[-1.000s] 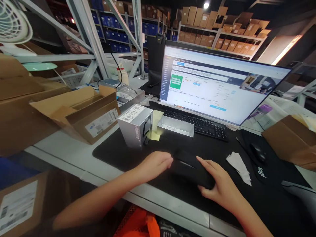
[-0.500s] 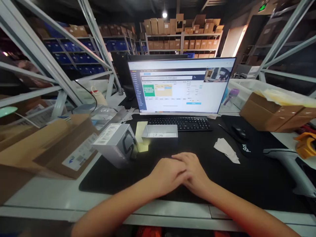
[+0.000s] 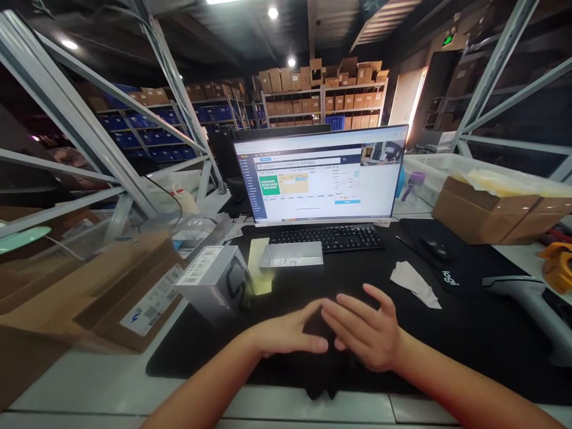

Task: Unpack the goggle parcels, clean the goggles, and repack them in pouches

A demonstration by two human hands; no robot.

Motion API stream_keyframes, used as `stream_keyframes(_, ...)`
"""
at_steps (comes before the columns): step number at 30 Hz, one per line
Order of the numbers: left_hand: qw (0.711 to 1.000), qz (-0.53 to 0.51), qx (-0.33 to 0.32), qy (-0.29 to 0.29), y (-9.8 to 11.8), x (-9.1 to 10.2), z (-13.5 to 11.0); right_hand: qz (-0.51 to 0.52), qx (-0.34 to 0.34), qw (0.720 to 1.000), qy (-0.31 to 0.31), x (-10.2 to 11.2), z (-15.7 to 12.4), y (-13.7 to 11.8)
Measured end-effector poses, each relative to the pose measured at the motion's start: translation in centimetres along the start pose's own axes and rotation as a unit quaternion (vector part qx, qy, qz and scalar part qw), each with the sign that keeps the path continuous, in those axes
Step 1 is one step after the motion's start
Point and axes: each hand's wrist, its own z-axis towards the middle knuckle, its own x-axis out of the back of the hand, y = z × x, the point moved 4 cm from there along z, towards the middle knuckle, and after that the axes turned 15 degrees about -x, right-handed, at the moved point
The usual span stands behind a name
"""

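Observation:
Over the front of the black desk mat (image 3: 286, 372), my left hand (image 3: 286, 330) is open, its thumb apart from the fingers. My right hand (image 3: 369, 330) has its fingers stretched and spread, their tips close to or touching the left fingertips. Neither hand shows anything held. Left of them stands a grey product box (image 3: 214, 292) with a white label on top and a dark loop printed on its side. An open, shallow grey box tray (image 3: 292, 256) lies behind the hands, beside a yellow paper strip (image 3: 259, 247).
A keyboard (image 3: 330, 237) sits below the monitor (image 3: 304, 179). To the right are a crumpled white paper (image 3: 415, 285), a mouse (image 3: 434, 248), a barcode scanner (image 3: 527, 304) and a cardboard box (image 3: 482, 208). An open carton (image 3: 129, 286) stands on the left.
My hands were clasped together; now they have come apart, with fingers spread. The camera view has tilted up a little, showing more ceiling.

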Motion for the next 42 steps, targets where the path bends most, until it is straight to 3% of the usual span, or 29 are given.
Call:
stream_keyframes(3,0.988,-0.145,-0.031,0.035,-0.1,-1.1,0.4,-0.026,0.001,1.0,-0.004,0.9,0.8,0.7)
stream_keyframes(5,0.985,-0.132,-0.072,0.083,0.3,-1.2,0.7,-0.003,-0.088,0.996,-0.033,1.2,1.3,2.7)
stream_keyframes(7,0.987,-0.027,-0.106,0.119,1.1,-1.1,0.8,0.049,-0.227,0.971,-0.049,1.5,1.5,5.5)
stream_keyframes(10,0.965,0.201,-0.131,0.109,2.2,-1.2,0.7,0.177,-0.412,0.892,-0.053,1.5,1.0,8.9)
stream_keyframes(12,0.933,0.315,-0.159,0.069,2.4,-1.6,0.6,0.281,-0.48,0.826,-0.093,0.7,0.3,9.9)
stream_keyframes(15,0.888,0.406,-0.213,0.029,2.1,-2.2,0.7,0.418,-0.489,0.735,-0.215,-0.7,-0.6,10.1)
stream_keyframes(17,0.855,0.46,-0.236,0.042,1.7,-2.3,0.7,0.455,-0.491,0.702,-0.244,-0.8,-1.1,10.4)
stream_keyframes(19,0.815,0.519,-0.246,0.075,1.6,-2.4,0.7,0.432,-0.514,0.71,-0.211,0.1,-1.6,11.1)
stream_keyframes(21,0.772,0.572,-0.25,0.12,1.9,-2.5,0.8,0.41,-0.503,0.738,-0.187,1.3,-1.8,11.2)
stream_keyframes(25,0.706,0.63,-0.259,0.194,2.7,-2.7,1.7,0.36,-0.401,0.795,-0.278,1.8,-1.8,8.5)
stream_keyframes(27,0.709,0.622,-0.267,0.196,2.6,-2.3,2.4,0.275,-0.409,0.828,-0.267,1.7,-2.0,8.0)
stream_keyframes(30,0.76,0.576,-0.254,0.162,1.4,-0.3,3.3,0.212,-0.439,0.845,-0.219,1.9,-2.4,9.2)
stream_keyframes(32,0.768,0.582,-0.185,0.193,0.1,2.5,3.3,0.196,-0.471,0.84,-0.186,2.6,-2.7,11.3)
stream_keyframes(35,0.71,0.628,-0.057,0.313,-1.6,6.9,2.0,0.163,-0.551,0.814,-0.082,5.1,-2.9,14.8)
stream_keyframes(37,0.684,0.637,-0.024,0.354,-2.5,8.5,1.3,0.152,-0.59,0.793,-0.002,7.0,-2.8,16.0)
stream_keyframes(39,0.682,0.641,-0.028,0.351,-3.1,8.6,0.9,0.161,-0.616,0.769,0.06,8.5,-2.6,16.1)
stream_keyframes(42,0.681,0.652,-0.059,0.328,-3.1,6.2,0.5,0.203,-0.653,0.717,0.132,9.5,-2.6,15.6)
